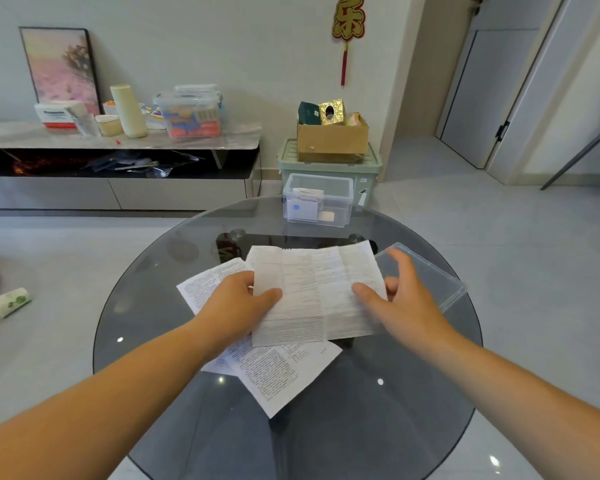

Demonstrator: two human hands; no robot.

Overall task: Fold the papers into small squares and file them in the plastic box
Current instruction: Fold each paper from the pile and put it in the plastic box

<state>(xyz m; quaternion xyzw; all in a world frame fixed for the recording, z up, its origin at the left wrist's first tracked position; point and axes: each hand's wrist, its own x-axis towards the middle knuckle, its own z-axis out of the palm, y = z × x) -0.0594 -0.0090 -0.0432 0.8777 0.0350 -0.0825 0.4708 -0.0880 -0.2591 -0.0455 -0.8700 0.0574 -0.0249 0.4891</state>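
A creased printed paper [314,292] lies spread over the middle of the round glass table [153,306]. My left hand [238,304] pinches its left edge, thumb on top. My right hand [400,296] holds the right edge with the thumb on the sheet and the fingers spread behind it. Under it lie other printed papers [278,372], fanned toward me and to the left. A clear plastic box [317,199] stands at the table's far edge with a few folded papers inside. Its clear lid [426,271] lies flat to the right of my right hand.
Behind the table a green storage bin [371,168] carries a cardboard box [331,136]. A low cabinet [118,140] along the left wall holds containers and a framed picture. A tissue pack [9,301] lies on the floor at left. Chair legs [582,154] stand at far right.
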